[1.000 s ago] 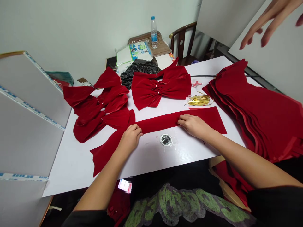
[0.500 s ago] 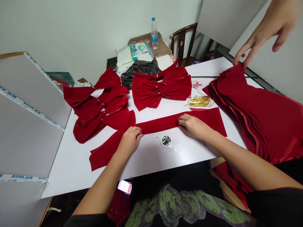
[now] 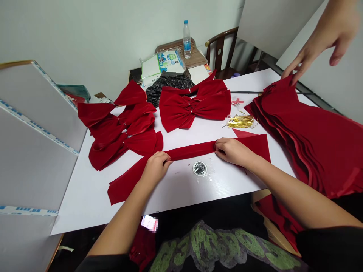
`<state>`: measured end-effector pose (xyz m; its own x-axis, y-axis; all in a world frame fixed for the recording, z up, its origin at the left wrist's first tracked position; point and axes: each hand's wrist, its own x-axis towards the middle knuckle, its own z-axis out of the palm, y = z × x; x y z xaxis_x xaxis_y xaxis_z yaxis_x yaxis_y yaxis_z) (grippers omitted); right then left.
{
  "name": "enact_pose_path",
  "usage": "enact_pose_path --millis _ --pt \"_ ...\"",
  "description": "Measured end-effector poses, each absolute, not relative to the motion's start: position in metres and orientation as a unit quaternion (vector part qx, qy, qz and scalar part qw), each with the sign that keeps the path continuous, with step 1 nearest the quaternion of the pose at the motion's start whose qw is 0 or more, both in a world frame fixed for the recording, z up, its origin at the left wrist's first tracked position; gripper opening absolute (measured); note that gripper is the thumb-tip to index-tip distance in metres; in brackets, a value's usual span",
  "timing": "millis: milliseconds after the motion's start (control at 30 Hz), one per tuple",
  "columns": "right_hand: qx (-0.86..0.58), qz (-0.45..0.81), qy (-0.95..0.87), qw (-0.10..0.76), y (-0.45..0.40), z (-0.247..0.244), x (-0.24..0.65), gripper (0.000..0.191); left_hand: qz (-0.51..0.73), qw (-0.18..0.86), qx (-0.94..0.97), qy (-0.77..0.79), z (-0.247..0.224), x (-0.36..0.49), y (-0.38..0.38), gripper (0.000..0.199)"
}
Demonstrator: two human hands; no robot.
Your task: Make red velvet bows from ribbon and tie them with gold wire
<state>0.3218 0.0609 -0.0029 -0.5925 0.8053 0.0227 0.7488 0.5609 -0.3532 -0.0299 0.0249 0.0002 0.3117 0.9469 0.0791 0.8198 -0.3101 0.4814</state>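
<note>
A long strip of red velvet fabric (image 3: 194, 151) lies across the near part of the white table (image 3: 181, 192), gathered narrow in its middle and flaring at both ends. My left hand (image 3: 156, 166) is closed on its near edge left of centre, fingers pinched. To the right, my right hand (image 3: 230, 150) pinches the strip as well, thumb below and fingers over the cloth. Just in front of the strip sits a round silver-rimmed black disc (image 3: 200, 169) under clear tape. Finished red bows (image 3: 195, 102) lie behind, with more bows (image 3: 121, 130) at the left.
Another person's hand (image 3: 320, 45) touches the far corner of a thick stack of red fabric (image 3: 320, 128) on the right. Gold twist ties (image 3: 241, 121) lie near the strip. Beyond are a black plastic bag (image 3: 170, 85), a water bottle (image 3: 186, 41) and a wooden chair (image 3: 222, 49).
Between my hands the strip has become narrower. Its right end's far edge has come nearer, baring more of a red scrap behind it. My hands have hardly shifted.
</note>
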Motion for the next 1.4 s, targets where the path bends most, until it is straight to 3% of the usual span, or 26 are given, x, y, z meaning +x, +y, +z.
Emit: enact_pose_path --millis 167,367,533,667,800,967,1167,1400 --pt "-0.469 0.212 -0.852 0.092 0.065 -0.001 0.323 0.018 0.185 0.244 0.736 0.604 0.008 -0.029 0.025 0.009" --pt "-0.506 0.246 -0.822 0.093 0.067 -0.001 0.324 0.026 0.215 0.28 0.66 0.663 0.008 -0.028 0.022 0.019" --pt "-0.51 0.234 -0.823 0.087 0.066 0.003 0.324 0.02 0.186 0.264 0.687 0.651 0.009 -0.028 0.024 0.026" --pt "-0.47 0.218 -0.85 0.097 0.065 0.001 0.326 0.002 0.149 0.228 0.775 0.57 0.009 -0.03 0.028 0.005" --pt "-0.438 0.206 -0.871 0.083 0.066 -0.004 0.329 0.014 0.12 0.187 0.814 0.537 0.006 -0.032 0.028 0.008" --pt "-0.442 0.17 -0.879 0.058 0.065 -0.004 0.328 0.014 0.113 0.177 0.808 0.551 0.004 -0.031 0.026 0.012" --pt "-0.383 0.133 -0.904 0.138 0.059 -0.011 0.325 0.023 0.178 0.173 0.82 0.516 -0.002 -0.032 0.022 0.012" --pt "-0.406 0.129 -0.895 0.135 0.056 -0.014 0.326 0.019 0.191 0.173 0.806 0.533 -0.003 -0.032 0.02 0.012"
